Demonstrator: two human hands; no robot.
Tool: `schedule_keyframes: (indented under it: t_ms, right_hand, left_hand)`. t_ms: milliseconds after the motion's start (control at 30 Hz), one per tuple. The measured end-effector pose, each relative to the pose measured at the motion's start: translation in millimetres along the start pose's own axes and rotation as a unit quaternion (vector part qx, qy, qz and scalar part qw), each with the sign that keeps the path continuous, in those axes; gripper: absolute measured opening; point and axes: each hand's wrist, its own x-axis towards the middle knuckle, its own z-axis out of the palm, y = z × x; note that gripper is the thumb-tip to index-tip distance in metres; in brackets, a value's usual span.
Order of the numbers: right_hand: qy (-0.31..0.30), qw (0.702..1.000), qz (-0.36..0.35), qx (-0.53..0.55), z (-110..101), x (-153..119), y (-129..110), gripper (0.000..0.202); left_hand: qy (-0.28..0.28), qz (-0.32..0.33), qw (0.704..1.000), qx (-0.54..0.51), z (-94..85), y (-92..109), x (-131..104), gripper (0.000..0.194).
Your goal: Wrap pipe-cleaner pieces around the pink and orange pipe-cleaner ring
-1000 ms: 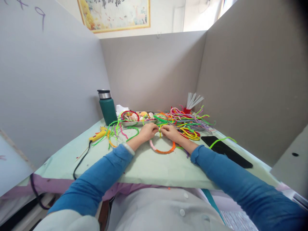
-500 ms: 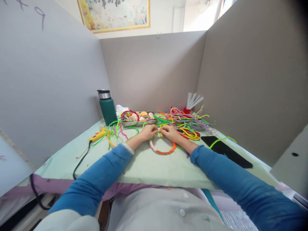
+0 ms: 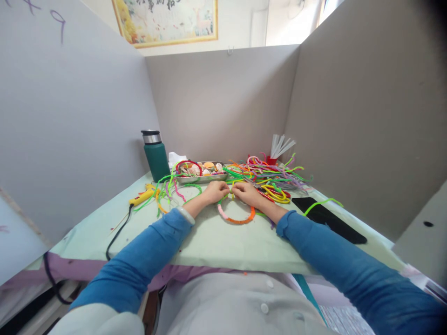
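Note:
A ring (image 3: 238, 221) wrapped in pink, orange and green fuzzy stems lies at the middle of the table, its near half showing below my hands. My left hand (image 3: 216, 191) is closed in a pinch at the ring's far left side. Close to it, my right hand (image 3: 245, 192) pinches at the far side, with a short yellow-green stem between the two hands. The fingertips hide the ring's far part. Right of my right hand lie yellow coils (image 3: 275, 193), and many loose coloured stems (image 3: 258, 166) are piled behind.
Behind my left hand stands a metal tray (image 3: 202, 178) of shells. A green bottle (image 3: 156, 160) and a yellow glue gun (image 3: 142, 196) with a black cord are at left. At right lie a black phone-like slab (image 3: 328, 220) and a red cup (image 3: 271, 160) of white sticks. Grey panels surround the table.

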Motion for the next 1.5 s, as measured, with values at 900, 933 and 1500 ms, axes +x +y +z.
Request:
schedule_keyframes:
  t_ms: [900,933,1500]
  right_hand:
    - [-0.007,1.0,0.001,0.005,-1.3,-1.1,-4.0,0.024]
    - [-0.007,1.0,0.0,0.005,-1.1,-1.0,-3.7,0.024]
    - [-0.013,1.0,-0.006,-0.008,-1.4,0.3,-2.6,0.032]
  left_hand:
    - [-0.046,-0.065,0.987,-0.137,-0.6,0.7,-6.1,0.029]
    - [-0.046,-0.063,0.988,-0.135,-0.7,0.8,-6.2,0.029]
    - [-0.047,-0.07,0.985,-0.149,-0.6,1.8,-4.3,0.032]
